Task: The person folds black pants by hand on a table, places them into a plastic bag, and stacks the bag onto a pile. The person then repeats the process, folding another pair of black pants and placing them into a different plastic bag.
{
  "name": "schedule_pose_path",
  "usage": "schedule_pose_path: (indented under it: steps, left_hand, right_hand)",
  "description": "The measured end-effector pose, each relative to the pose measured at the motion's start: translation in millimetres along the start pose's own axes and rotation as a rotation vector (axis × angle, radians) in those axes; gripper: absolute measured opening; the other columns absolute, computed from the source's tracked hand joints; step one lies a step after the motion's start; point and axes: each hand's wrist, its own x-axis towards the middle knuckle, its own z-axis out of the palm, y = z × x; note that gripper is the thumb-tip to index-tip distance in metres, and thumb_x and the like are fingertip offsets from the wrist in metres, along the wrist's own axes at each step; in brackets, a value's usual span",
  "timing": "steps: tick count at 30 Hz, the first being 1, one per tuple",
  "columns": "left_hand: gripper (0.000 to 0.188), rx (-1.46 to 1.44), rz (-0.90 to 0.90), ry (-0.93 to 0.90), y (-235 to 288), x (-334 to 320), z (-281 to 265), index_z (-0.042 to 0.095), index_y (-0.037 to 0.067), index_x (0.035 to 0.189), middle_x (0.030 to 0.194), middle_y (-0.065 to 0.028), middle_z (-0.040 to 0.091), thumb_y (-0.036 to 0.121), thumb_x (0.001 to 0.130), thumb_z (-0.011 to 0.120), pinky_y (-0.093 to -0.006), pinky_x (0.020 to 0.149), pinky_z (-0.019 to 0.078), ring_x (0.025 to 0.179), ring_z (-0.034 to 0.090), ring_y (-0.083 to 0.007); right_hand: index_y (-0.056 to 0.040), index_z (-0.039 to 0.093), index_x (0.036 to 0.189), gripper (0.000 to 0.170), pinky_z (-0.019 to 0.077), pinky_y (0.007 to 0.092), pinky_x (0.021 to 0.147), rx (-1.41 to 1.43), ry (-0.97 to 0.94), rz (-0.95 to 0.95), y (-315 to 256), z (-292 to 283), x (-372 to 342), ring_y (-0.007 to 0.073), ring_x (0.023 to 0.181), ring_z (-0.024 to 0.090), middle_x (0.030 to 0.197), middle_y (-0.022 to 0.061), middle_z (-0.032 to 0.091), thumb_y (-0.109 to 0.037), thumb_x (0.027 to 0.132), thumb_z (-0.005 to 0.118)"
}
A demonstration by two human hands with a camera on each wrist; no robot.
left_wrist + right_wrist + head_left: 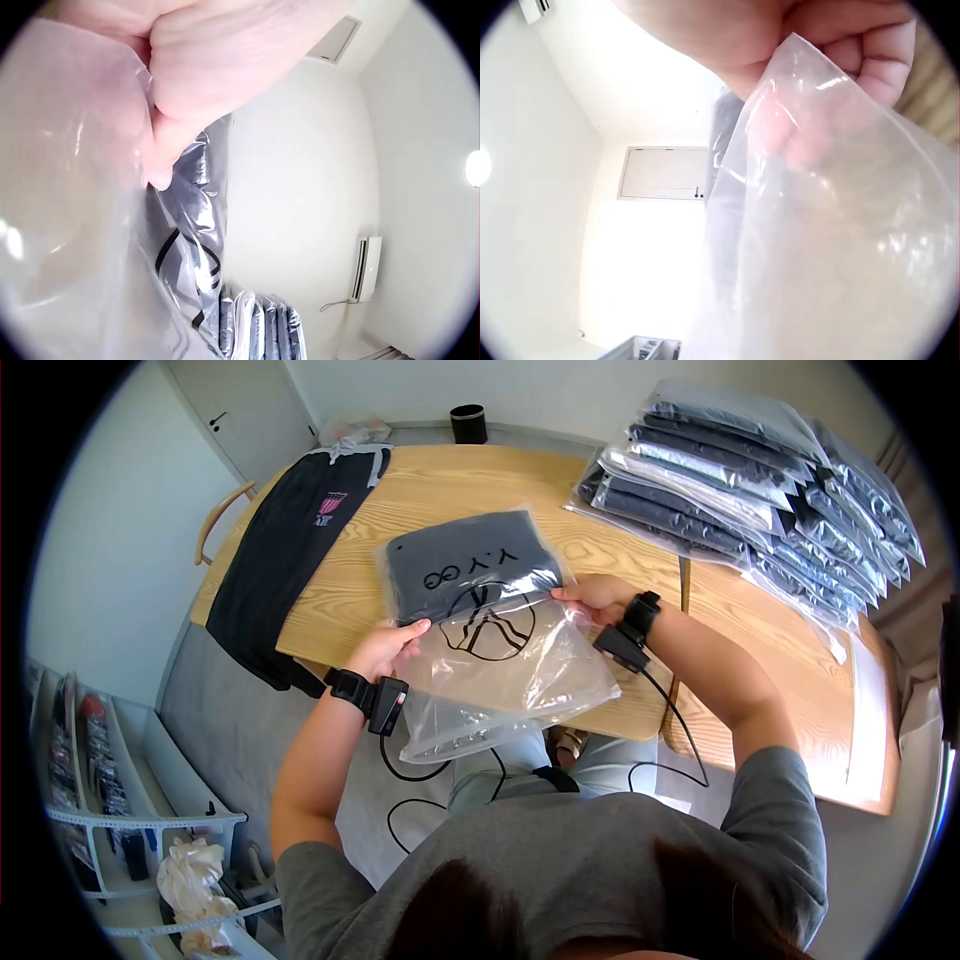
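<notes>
A clear plastic garment bag [510, 685] with black printing lies at the table's near edge, its lower part hanging toward the person's lap. Folded dark clothing [470, 550] fills its far half. The left hand [385, 647] pinches the bag's left side at the clothing's near edge, thumb on top. Across from it, the right hand [598, 598] pinches the right side at about the same level. In the left wrist view the thumb [161, 169] presses on the plastic. Loose clear film [840, 225] covers some right fingertips in the right wrist view.
Dark trousers [285, 550] with a pink print drape over the table's left end. Bagged garments [700, 470] form a tall stack at the far right of the wooden table [450, 475]. A grey-white rack [150, 750] stands at lower left. Cables hang from both wrists.
</notes>
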Motion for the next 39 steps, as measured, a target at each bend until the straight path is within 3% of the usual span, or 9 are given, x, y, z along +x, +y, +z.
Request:
schedule_pose_path:
  steps: [7,11,14,23,27,28,33,36,39]
  left_hand:
    - [0.033,0.101,-0.040,-0.248,20.0,-31.0,78.0,0.055,0.008,0.088,0.069,0.0023,0.053,0.033,0.080,0.074,-0.0200,0.044,0.0348,0.052,0.043,-0.0053]
    - [0.032,0.090,0.037,-0.326,17.2,-29.6,117.3,0.053,0.008,0.090,0.072,0.0010,0.055,0.033,0.082,0.072,-0.0197,0.045,0.0362,0.055,0.045,-0.0052]
    - [0.036,0.154,0.080,-0.343,29.3,-40.6,118.6,0.050,0.009,0.085,0.065,0.0029,0.052,0.040,0.083,0.069,-0.0192,0.043,0.0390,0.048,0.047,-0.0051]
    - [0.052,-0.057,-0.139,-0.408,28.9,-27.8,107.4,0.057,0.003,0.102,0.086,-0.0102,0.067,0.052,0.085,0.061,-0.0253,0.058,0.0526,0.063,0.063,-0.0145]
    - [0.055,0.049,-0.022,-0.321,26.9,-33.0,110.1,0.057,0.004,0.100,0.082,-0.0040,0.059,0.055,0.081,0.065,-0.0238,0.050,0.0455,0.062,0.057,-0.0112]
    - [0.053,0.144,0.017,-0.346,21.5,-23.2,105.2,0.060,0.005,0.094,0.071,0.0022,0.052,0.056,0.081,0.064,-0.0212,0.043,0.0338,0.052,0.046,-0.0065]
    - [0.056,0.165,0.061,-0.258,11.9,-19.7,113.0,0.062,0.004,0.093,0.058,0.0052,0.043,0.059,0.081,0.062,-0.0221,0.040,0.0269,0.044,0.036,-0.0052]
    - [0.058,0.177,0.089,-0.284,19.3,-26.6,109.8,0.062,0.003,0.096,0.054,0.0042,0.042,0.060,0.083,0.058,-0.0221,0.040,0.0278,0.043,0.036,-0.0050]
    - [0.058,0.063,0.127,-0.297,14.4,-46.3,100.6,0.059,0.002,0.111,0.058,0.0010,0.050,0.055,0.093,0.045,-0.0202,0.042,0.0350,0.046,0.045,-0.0057]
  right_hand:
    - [-0.0055,0.059,0.092,0.005,0.0438,0.0188,0.049,0.250,0.124,-0.183,74.4,-39.4,-110.5,0.0046,0.052,0.048,0.074,-0.0022,0.057,-0.010,0.091,0.058]
    - [-0.0080,0.054,0.083,0.013,0.0356,0.0210,0.038,0.374,0.242,-0.121,102.5,-40.7,-154.8,0.0052,0.043,0.041,0.064,-0.0024,0.051,-0.016,0.093,0.057]
    - [-0.0069,0.055,0.093,0.020,0.0441,0.0219,0.045,0.486,0.331,-0.119,102.3,-18.1,-187.6,0.0066,0.054,0.054,0.071,-0.0014,0.058,-0.025,0.098,0.047]
    - [0.0009,0.058,0.100,0.040,0.0531,0.0234,0.063,0.340,0.174,-0.098,95.2,-47.9,-142.5,0.0158,0.077,0.064,0.088,0.0080,0.064,-0.033,0.083,0.071]
    - [-0.0024,0.060,0.086,0.028,0.0377,0.0190,0.044,0.233,0.390,-0.125,88.5,-36.7,-133.9,0.0083,0.054,0.051,0.068,0.0017,0.057,-0.027,0.083,0.072]
    - [-0.0047,0.058,0.078,0.029,0.0283,0.0211,0.038,0.222,0.364,-0.132,87.4,-34.4,-140.7,0.0063,0.042,0.038,0.057,-0.0018,0.049,-0.029,0.083,0.072]
    - [-0.0092,0.054,0.072,0.033,0.0226,0.0242,0.032,0.283,0.438,-0.064,100.4,-34.0,-131.9,0.0066,0.035,0.031,0.049,-0.0031,0.042,-0.035,0.084,0.070]
    - [-0.0094,0.056,0.074,0.029,0.0284,0.0220,0.034,0.453,0.298,-0.123,101.1,-31.5,-131.8,0.0069,0.038,0.039,0.051,-0.0032,0.044,-0.032,0.090,0.063]
    - [-0.0028,0.054,0.112,0.039,0.0505,0.0232,0.059,0.198,0.322,-0.160,88.8,-24.3,-179.4,0.0114,0.067,0.059,0.082,0.0042,0.060,-0.036,0.093,0.056]
